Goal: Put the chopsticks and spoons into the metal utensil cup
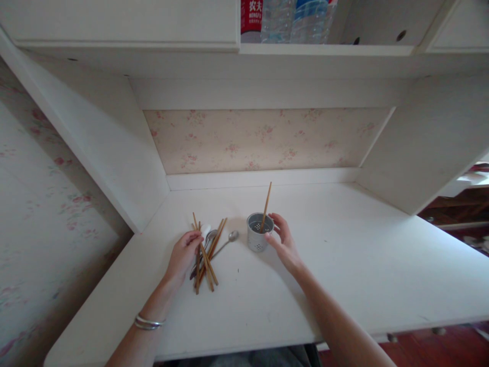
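A grey-white utensil holder (256, 241) with small drain holes stands upright on the desk. One wooden chopstick (267, 203) leans inside it, sticking out over the rim. My right hand (284, 243) grips the holder's right side, thumb in front and fingers behind. To the left lies a loose pile of wooden chopsticks (208, 267) mixed with metal spoons (233, 236) and one white spoon (205, 229). My left hand (185, 254) is at the pile's left side, its fingers closed on chopsticks; how many it pinches is hidden.
The white desk (344, 255) has side panels left and right and a low wall strip (263, 180) at the back. Above hangs a shelf (324, 50) with plastic bottles (277, 20) and a red package (251, 18). The desk's front edge runs close to my body.
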Demonstrator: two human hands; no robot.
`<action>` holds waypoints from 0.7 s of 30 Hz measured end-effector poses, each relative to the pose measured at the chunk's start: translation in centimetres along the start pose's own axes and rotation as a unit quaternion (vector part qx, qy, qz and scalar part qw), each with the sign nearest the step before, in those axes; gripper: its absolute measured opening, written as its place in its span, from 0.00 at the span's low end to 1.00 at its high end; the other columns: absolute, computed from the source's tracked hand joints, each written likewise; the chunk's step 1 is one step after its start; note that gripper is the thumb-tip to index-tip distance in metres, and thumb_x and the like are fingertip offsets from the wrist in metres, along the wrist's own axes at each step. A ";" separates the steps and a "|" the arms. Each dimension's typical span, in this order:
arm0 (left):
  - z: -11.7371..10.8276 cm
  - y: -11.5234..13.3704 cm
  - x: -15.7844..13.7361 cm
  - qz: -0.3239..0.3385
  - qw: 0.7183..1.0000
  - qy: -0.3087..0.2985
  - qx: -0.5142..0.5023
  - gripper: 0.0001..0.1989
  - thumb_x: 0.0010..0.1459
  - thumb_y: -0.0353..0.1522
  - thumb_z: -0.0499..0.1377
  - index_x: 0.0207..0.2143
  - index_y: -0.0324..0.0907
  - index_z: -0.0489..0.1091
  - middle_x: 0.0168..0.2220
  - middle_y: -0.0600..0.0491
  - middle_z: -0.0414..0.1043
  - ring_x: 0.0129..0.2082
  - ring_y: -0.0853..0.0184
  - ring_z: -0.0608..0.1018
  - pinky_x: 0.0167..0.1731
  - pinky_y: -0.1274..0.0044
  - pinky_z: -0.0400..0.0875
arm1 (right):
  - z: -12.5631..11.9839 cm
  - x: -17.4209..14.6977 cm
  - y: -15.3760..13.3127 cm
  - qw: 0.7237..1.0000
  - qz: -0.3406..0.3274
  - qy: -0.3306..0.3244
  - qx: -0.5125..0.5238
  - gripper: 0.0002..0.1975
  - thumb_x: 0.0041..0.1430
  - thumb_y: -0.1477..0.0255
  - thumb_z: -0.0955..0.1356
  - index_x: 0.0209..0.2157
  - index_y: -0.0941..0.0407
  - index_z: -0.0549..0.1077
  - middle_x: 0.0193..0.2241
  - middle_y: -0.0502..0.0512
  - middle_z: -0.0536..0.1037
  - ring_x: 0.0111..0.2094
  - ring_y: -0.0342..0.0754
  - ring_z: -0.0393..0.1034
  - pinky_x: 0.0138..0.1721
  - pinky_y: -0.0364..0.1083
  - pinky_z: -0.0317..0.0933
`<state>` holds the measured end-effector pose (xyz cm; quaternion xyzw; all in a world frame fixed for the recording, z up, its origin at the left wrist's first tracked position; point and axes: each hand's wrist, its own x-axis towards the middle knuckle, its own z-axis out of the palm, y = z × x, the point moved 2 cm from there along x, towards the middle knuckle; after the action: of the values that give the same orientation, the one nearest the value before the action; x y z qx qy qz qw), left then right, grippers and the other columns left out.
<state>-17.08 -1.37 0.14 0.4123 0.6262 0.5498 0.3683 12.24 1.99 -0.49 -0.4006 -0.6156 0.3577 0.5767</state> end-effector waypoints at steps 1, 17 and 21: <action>0.0 0.0 0.0 0.002 1.000 0.002 -0.001 0.23 0.39 0.44 0.65 0.35 0.38 0.74 0.27 0.53 0.74 0.21 0.72 0.68 0.21 0.80 0.59 | 0.0 0.0 -0.2 1.000 -0.014 -0.005 -0.008 0.33 0.50 0.61 0.72 0.56 0.49 0.59 0.57 0.56 0.63 0.57 0.55 0.58 0.58 0.57 0.54; 1.1 4.6 -0.8 0.118 0.974 -0.011 -0.195 0.22 0.47 0.36 0.65 0.44 0.44 0.64 0.32 0.52 0.76 0.30 0.70 0.74 0.31 0.78 0.65 | 1.3 0.1 1.2 1.000 0.009 0.005 -0.022 0.40 0.42 0.64 0.75 0.56 0.49 0.57 0.54 0.58 0.66 0.52 0.55 0.65 0.54 0.58 0.59; 3.4 9.3 -0.6 0.157 0.967 -0.061 -0.192 0.23 0.48 0.36 0.64 0.47 0.43 0.64 0.34 0.52 0.75 0.35 0.68 0.75 0.35 0.77 0.68 | 1.3 0.0 1.2 1.000 0.025 0.003 -0.007 0.41 0.42 0.64 0.76 0.56 0.49 0.56 0.54 0.58 0.66 0.51 0.54 0.66 0.53 0.57 0.60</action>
<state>-12.69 -0.14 8.96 0.4599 0.4128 0.6844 0.3870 11.09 2.51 -1.69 -0.4209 -0.6061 0.3663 0.5668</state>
